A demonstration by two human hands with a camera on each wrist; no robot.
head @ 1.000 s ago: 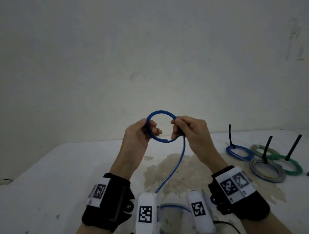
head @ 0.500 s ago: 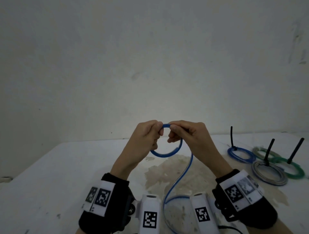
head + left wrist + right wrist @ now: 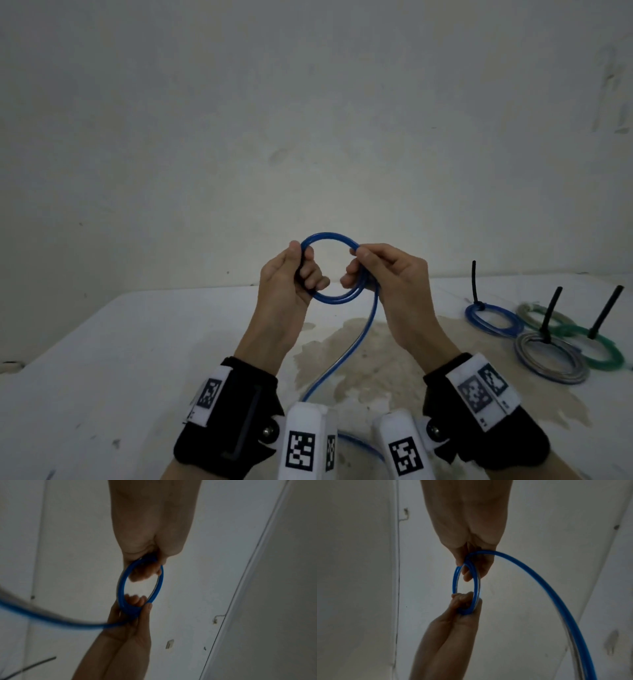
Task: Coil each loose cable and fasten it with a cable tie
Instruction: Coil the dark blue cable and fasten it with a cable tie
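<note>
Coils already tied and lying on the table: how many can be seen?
4, all at the right: blue coil, pale green coil behind, grey coil nearest, dark green coil far right.

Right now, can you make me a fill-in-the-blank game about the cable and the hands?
1. The cable being coiled is coloured ____.
2. The cable is held up by ____ hands, the left hand and the right hand.
3. The loose end hangs down from the ____ hand's side.
4. The finished coils on the table each have a ____ tie sticking up.

Missing words: blue; two; right; black
</note>
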